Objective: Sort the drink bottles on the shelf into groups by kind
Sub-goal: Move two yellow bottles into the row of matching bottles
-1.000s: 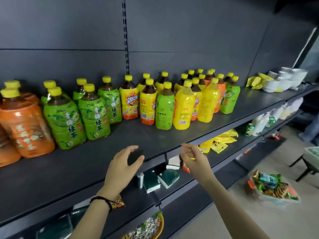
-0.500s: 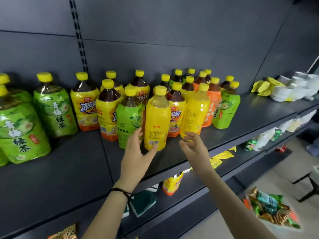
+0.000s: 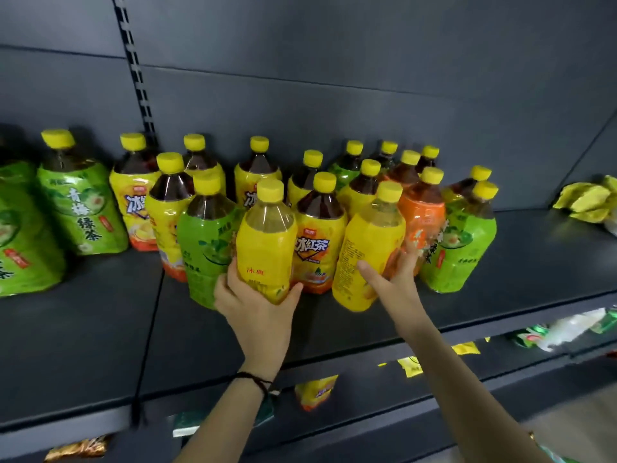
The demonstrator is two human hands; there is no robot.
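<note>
Several yellow-capped drink bottles stand crowded on the dark shelf (image 3: 100,329). My left hand (image 3: 257,305) is wrapped around the base of a plain yellow bottle (image 3: 265,242) at the front. My right hand (image 3: 394,275) grips the right side of a second plain yellow bottle (image 3: 367,248). Between them stands a yellow iced-tea bottle (image 3: 319,242). A green tea bottle (image 3: 208,242) is left of my left hand. An orange bottle (image 3: 422,212) and another green bottle (image 3: 462,248) stand to the right. More green bottles (image 3: 80,208) stand grouped at the far left.
Yellow packets (image 3: 584,198) lie at the shelf's far right. Lower shelves hold snack packets (image 3: 315,390) and wrapped goods (image 3: 567,329). An upright slotted rail (image 3: 133,68) runs down the back panel. Bare shelf stretches in front of the bottles on the left.
Both hands reached forward from in front of the bottles and closed on the two plain yellow bottles. The camera moved closer to the shelf.
</note>
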